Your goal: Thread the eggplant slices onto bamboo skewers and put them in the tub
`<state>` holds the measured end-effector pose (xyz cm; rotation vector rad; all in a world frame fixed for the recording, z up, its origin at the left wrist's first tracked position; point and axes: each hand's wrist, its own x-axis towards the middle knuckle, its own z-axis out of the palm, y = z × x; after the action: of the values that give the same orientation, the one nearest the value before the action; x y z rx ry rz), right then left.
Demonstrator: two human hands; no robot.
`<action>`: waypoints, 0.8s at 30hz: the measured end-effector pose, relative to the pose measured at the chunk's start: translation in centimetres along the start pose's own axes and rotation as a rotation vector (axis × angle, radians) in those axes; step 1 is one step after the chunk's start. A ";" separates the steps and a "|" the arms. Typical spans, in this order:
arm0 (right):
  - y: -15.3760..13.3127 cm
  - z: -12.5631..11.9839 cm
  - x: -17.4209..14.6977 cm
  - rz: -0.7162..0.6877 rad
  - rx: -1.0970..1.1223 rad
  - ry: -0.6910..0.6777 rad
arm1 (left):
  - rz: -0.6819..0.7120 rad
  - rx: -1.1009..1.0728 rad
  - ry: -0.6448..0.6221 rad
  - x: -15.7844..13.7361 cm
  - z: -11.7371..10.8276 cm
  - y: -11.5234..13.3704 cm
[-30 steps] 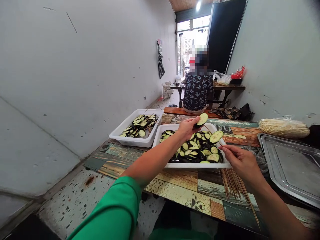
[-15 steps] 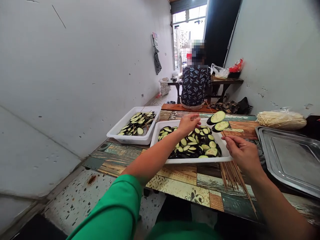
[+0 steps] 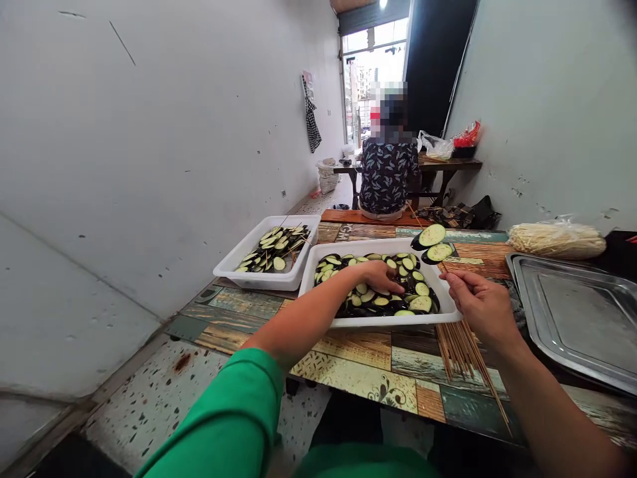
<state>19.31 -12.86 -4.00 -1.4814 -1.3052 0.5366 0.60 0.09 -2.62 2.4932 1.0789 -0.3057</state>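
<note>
While right hand [image 3: 482,304] clamps skewer [image 3: 442,267], two eggplant slices [image 3: 438,253] threaded just ahead of it | left hand [image 3: 380,275] down among loose slices [image 3: 421,304] in white tray [image 3: 388,322], cannot tell if gripping | bundled skewers [image 3: 460,352] on surface [image 3: 343,350] beside right hand

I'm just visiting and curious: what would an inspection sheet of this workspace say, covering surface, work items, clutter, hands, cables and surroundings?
Surface: table with a patchwork wood-look top.
Work items: near tray of eggplant slices; far tray of slices with skewers among them; loose skewers beside the near tray.
Clutter: metal tray and a bag of pale strands, at the right.
Hands: right hand pinches a skewer bearing two slices; left hand is among the near tray's slices, grip unclear.
Cables: nothing seen.
Surroundings: seated person, back turned; checked cloth on the wall.
</note>
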 end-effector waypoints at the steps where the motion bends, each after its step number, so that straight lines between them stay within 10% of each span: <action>1: 0.0 0.0 0.0 -0.005 -0.002 0.000 | -0.003 -0.063 0.032 -0.2 -0.4 -0.3; 8: -0.1 0.1 0.1 -0.029 -0.049 -0.001 | -0.077 -0.513 -0.130 -1.9 -1.7 -2.0; 14: 0.0 0.1 0.2 -0.012 -0.042 -0.015 | 0.159 -0.735 -0.264 -2.1 -1.6 -1.9; 24: -0.2 0.1 0.1 -0.005 -0.019 -0.015 | 0.150 -0.381 0.047 -0.3 -0.9 -1.1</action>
<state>19.18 -12.76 -3.80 -1.4916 -1.3286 0.5338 -0.37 0.99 -2.01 2.2287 0.8668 0.0054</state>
